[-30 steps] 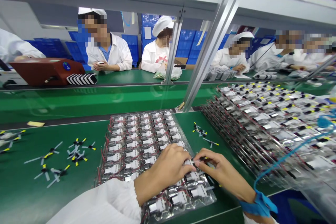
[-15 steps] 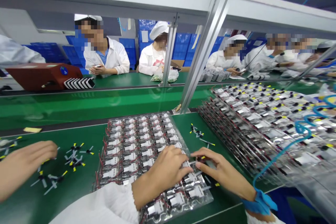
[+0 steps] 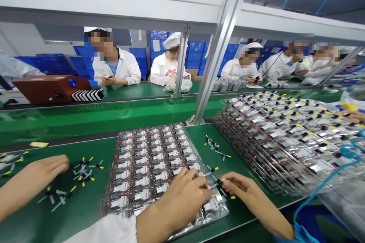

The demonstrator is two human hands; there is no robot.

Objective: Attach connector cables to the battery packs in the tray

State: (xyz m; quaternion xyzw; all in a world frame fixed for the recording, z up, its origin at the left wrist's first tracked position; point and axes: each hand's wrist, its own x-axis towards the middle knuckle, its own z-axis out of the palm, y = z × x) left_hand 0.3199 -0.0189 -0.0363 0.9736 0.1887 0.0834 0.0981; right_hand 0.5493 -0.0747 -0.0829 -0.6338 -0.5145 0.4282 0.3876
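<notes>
My left hand (image 3: 186, 191) lies over the right side of a clear plastic tray (image 3: 222, 209), its fingers curled down together; what they grip is hidden. The tray holds rows of small white-and-silver parts with red wires. Just past the tray's right edge, my right hand (image 3: 242, 186) pinches a small black part with a yellow tip and a grey strip (image 3: 219, 182). The grey strip points toward my left fingertips; I cannot tell if they touch it. Similar yellow-tipped pieces (image 3: 212, 170) lie near my right hand on the green bench.
Stacked filled trays (image 3: 265, 136) stand at right, beside a coiled blue cord (image 3: 322, 182). Another person's hand (image 3: 49, 167) is at left near loose yellow-tipped pieces (image 3: 83, 172). A metal post (image 3: 213, 53) rises at the bench's back; co-workers sit beyond.
My right hand has moved slightly right and down, drawing the yellow-tipped part into clearer view. My left hand's fingers are more curled. The camera view has shifted a little.
</notes>
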